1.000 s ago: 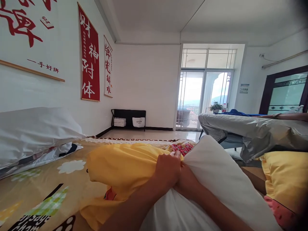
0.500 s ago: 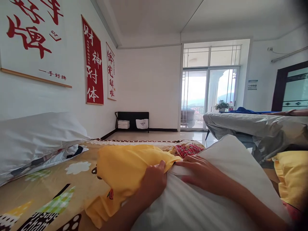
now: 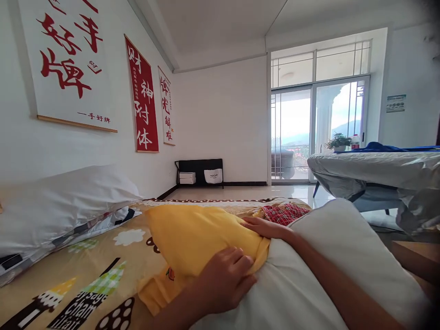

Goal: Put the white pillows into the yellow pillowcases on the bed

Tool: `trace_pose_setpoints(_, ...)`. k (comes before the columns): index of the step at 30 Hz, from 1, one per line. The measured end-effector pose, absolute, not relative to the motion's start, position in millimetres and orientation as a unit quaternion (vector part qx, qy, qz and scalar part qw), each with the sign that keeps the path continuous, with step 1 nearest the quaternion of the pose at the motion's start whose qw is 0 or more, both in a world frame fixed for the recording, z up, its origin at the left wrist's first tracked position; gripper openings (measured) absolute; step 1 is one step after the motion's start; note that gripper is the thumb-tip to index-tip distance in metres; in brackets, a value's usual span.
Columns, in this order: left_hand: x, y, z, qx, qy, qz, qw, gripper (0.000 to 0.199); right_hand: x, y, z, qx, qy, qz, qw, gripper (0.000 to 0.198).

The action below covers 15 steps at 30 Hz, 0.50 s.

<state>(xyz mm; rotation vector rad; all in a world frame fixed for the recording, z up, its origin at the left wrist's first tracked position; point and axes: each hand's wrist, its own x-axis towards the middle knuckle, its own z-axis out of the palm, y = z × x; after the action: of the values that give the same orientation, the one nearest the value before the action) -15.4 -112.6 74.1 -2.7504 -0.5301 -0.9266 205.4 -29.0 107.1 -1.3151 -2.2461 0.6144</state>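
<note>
A white pillow [image 3: 347,256] lies in front of me on the bed, partly inside a yellow pillowcase [image 3: 192,238]. My left hand [image 3: 225,279] grips the near edge of the yellow pillowcase where it meets the white pillow. Farther back, my right hand [image 3: 263,227] lies flat along the far edge of the pillowcase opening, fingers stretched out, with my forearm resting across the pillow.
A patterned tan bed sheet [image 3: 85,284] covers the bed. Another white pillow [image 3: 65,201] leans against the left wall under red-lettered scrolls [image 3: 142,96]. A red plaid cloth [image 3: 287,213] lies beyond the pillowcase. A grey-covered table [image 3: 374,172] stands right, before glass balcony doors.
My left hand has slid down toward me along the pillowcase edge. The right hand has moved up and away to the far edge. My view has turned left.
</note>
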Motion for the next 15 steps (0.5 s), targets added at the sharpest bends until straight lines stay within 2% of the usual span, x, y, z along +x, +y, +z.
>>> trace_pose_setpoints(3, -57.5, -96.0, 76.5, -0.838, -0.164, -0.498, 0.148, 0.012, 219.4, -31.2, 112.3, -0.454, -0.815, 0.251, 0.259, 0.057)
trace_pose_setpoints(5, -89.0, -76.8, 74.7, -0.712, -0.216, -0.638, 0.199, 0.014, 226.0, -38.2, 117.8, -0.461, -0.809, 0.233, 0.282, 0.058)
trace_pose_setpoints(6, -103.7, -65.4, 72.4, -0.647, -0.263, -0.690, 0.191, 0.014, 228.2, -41.9, 119.7, -0.465, -0.805, 0.222, 0.295, 0.057)
trace_pose_setpoints(8, -128.4, -42.7, 65.3, -0.531, -0.370, -0.760, 0.068, 0.032, 230.6, -47.6, 121.7, -0.477, -0.789, 0.205, 0.328, 0.054)
trace_pose_setpoints(10, -145.1, -24.2, 56.3, -0.474, -0.424, -0.756, -0.156, 0.048, 231.4, -50.8, 122.5, -0.486, -0.768, 0.203, 0.365, 0.050)
trace_pose_setpoints(12, -153.2, -12.6, 48.1, -0.479, -0.391, -0.683, -0.388, 0.055, 231.3, -52.6, 123.7, -0.493, -0.745, 0.199, 0.403, 0.046)
trace_pose_setpoints(13, -154.4, -9.1, 45.2, -0.489, -0.359, -0.643, -0.467, 0.056, 231.2, -53.4, 124.7, -0.494, -0.732, 0.189, 0.428, 0.045)
trace_pose_setpoints(15, -152.0, -5.5, 43.4, -0.497, -0.332, -0.601, -0.530, 0.054, 231.1, -55.9, 127.2, -0.492, -0.702, 0.156, 0.490, 0.044)
